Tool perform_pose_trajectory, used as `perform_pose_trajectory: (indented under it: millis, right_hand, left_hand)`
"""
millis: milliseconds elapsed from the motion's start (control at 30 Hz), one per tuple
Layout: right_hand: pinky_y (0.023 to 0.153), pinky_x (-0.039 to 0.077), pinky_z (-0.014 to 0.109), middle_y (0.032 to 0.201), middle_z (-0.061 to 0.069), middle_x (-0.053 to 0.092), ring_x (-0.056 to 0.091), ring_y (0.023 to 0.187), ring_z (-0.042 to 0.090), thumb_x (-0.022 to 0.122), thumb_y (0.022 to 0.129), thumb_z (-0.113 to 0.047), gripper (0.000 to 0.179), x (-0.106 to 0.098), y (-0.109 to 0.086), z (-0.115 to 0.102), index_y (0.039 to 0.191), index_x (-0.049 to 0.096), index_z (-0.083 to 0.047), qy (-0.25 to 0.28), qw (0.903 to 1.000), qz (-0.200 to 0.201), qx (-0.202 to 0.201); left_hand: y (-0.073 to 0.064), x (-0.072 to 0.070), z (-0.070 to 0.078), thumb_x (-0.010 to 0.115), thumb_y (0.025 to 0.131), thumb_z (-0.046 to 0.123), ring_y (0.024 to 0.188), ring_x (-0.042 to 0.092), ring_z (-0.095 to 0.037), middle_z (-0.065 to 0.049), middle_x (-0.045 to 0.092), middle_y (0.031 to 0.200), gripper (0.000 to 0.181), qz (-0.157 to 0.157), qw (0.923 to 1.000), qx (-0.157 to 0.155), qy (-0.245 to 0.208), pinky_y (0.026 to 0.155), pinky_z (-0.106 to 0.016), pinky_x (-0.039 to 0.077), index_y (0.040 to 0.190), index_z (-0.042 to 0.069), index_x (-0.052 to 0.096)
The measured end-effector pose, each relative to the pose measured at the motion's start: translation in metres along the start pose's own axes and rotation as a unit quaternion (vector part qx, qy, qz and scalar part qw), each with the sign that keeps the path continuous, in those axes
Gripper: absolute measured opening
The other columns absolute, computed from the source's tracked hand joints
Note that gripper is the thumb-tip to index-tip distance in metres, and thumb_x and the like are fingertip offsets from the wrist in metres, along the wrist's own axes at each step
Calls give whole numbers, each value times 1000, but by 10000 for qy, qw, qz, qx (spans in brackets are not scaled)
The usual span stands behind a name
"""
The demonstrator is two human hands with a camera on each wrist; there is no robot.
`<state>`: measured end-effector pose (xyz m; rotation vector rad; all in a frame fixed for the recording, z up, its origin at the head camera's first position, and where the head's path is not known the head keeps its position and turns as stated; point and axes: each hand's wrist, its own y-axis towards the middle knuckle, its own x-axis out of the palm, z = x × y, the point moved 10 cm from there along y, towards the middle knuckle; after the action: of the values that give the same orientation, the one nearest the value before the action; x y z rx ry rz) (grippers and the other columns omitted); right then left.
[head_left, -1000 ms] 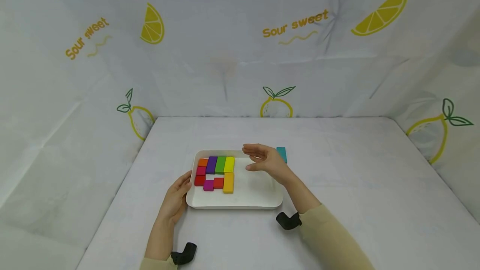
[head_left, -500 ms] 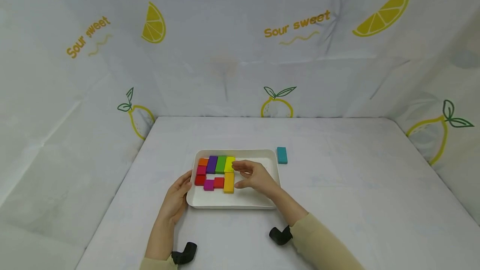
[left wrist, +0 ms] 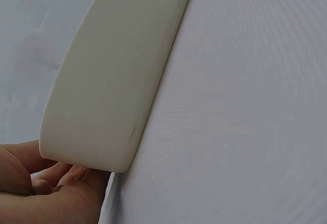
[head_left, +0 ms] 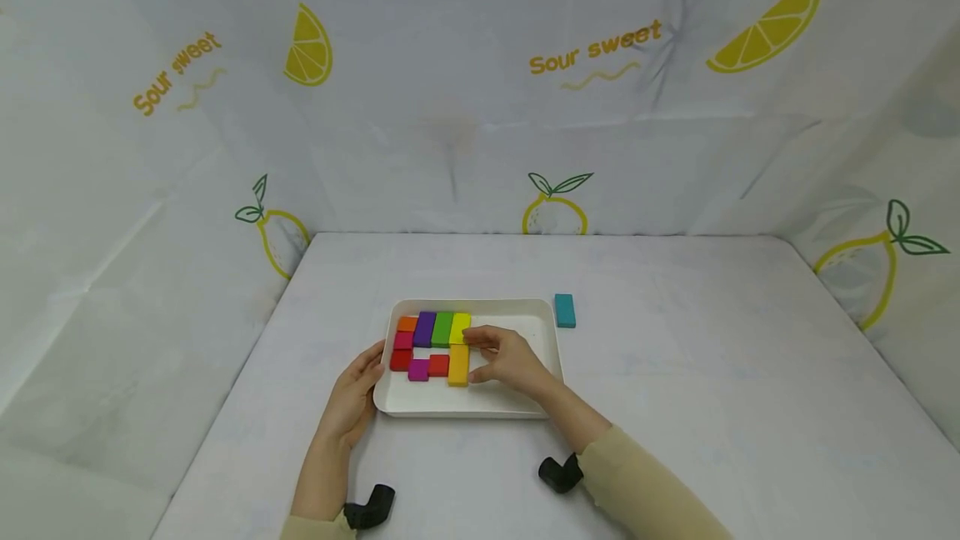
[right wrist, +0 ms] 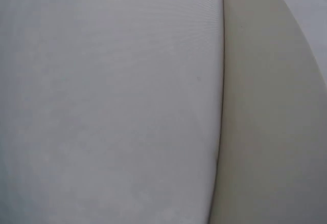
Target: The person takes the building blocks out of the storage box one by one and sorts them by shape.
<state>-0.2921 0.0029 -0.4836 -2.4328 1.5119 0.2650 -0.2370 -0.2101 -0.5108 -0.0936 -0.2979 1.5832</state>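
Note:
In the head view, a shallow white tray [head_left: 517, 313] holds several coloured blocks on its left side. My left hand [head_left: 352, 394] grips the tray's left edge, its fingers and thumb at the wall in the left wrist view. Over the tray, my right hand [head_left: 513, 361] has its thumb beside the amber block [head_left: 458, 367] and its fingertips at the lower end of the yellow block [head_left: 460, 327]; a gap shows between thumb and fingers. Green [head_left: 442, 329] and purple [head_left: 424, 329] blocks stand left of the yellow one. A red block [head_left: 438, 366] adjoins the amber one.
Smaller orange [head_left: 407, 324], pink [head_left: 403, 341], dark red [head_left: 401, 360] and magenta [head_left: 418, 370] blocks lie in the tray's left part. A teal block [head_left: 565, 311] lies on the white table [head_left: 712, 382], outside the tray's upper right corner.
My right hand has come left and down from the tray's upper right to beside the amber block, and now barely moves. The left hand stays at the tray edge.

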Motion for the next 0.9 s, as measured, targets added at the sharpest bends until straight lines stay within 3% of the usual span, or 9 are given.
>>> perform_pose_trajectory:
  millis: [900]
  right_hand:
    - [110,45,41,135,10,63,55,131,28,83,72,3,63,7,-1,-6,131,61,-5,-968,9952,131,-64]
  left_hand:
    - [0,1,0,32,106,7,147,30,-28,-14,28,162,49,-29,10000,-25,-52,92,-7,46,154,5,27]
